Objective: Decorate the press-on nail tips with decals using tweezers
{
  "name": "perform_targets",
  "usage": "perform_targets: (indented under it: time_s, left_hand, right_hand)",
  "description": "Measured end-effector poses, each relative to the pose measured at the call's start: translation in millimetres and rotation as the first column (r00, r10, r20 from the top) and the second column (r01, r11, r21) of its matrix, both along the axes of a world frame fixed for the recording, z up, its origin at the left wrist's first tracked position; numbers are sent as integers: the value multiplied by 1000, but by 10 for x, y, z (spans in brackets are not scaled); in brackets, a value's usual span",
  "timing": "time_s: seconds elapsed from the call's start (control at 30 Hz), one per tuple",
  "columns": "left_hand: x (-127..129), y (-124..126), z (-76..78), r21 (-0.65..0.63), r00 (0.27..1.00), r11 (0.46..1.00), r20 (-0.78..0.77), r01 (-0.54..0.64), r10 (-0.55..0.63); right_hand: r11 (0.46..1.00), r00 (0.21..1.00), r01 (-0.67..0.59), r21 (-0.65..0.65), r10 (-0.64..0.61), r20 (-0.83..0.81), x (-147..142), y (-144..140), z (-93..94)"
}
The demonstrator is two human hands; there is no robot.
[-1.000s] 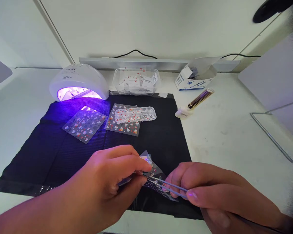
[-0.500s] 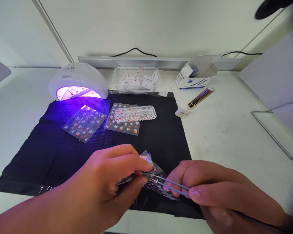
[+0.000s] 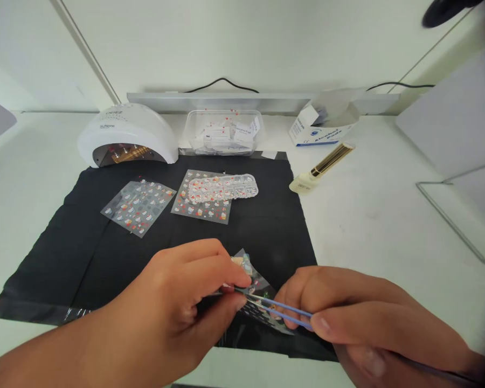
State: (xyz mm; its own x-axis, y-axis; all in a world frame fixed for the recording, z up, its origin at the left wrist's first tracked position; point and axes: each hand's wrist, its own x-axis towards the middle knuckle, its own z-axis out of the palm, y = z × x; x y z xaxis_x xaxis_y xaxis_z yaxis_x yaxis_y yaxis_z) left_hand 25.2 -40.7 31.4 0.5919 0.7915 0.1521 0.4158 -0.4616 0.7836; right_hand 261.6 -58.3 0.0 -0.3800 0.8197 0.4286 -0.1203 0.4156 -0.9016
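My left hand point(image 3: 186, 293) pinches a clear nail sticker sheet point(image 3: 263, 284) between thumb and index finger. The sheet slants down to the right over the black mat, and its left part is hidden behind my fingers. Light blue tweezers point(image 3: 288, 311) are gripped in my right hand point(image 3: 359, 307), their tips at the sheet's surface beside my left thumb. Whether a sticker sits between the tips is too small to tell. A pale piece with a bluish-green edge point(image 3: 246, 263) shows just past my left index finger.
Two more sticker sheets point(image 3: 135, 207) point(image 3: 200, 215) lie on the black mat point(image 3: 64, 258), one under a clear compartment case point(image 3: 242, 186). Behind stand a white nail lamp point(image 3: 129, 126), a clear tub of packets point(image 3: 226, 132) and an alcohol pad box point(image 3: 323, 134). A gold-capped bottle point(image 3: 307, 182) lies right.
The lamp's purple light has gone out. The tweezers' arms have come closer together, with the tips still at the sheet. My left hand has barely moved.
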Motion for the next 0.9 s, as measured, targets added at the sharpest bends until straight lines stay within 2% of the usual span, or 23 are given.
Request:
perform_targets:
  time_s: [0.37, 0.6, 0.7, 0.9]
  left_hand:
    - [1, 16, 18, -49, 999, 999, 48, 1, 1]
    - [59, 20, 22, -218, 990, 975, 115, -50, 76]
    - [62, 20, 13, -250, 986, 966, 134, -63, 99]
    - [66, 33, 25, -324, 982, 940, 111, -108, 152]
  right_hand:
    - [1000, 1000, 3, -15, -3, 8, 21, -1, -33]
    - [1000, 1000, -28, -1, 28, -7, 68, -27, -41]
    - [999, 999, -38, -6, 38, -9, 72, -17, -41]
    - [996, 990, -85, 9, 85, -111, -34, 59, 20]
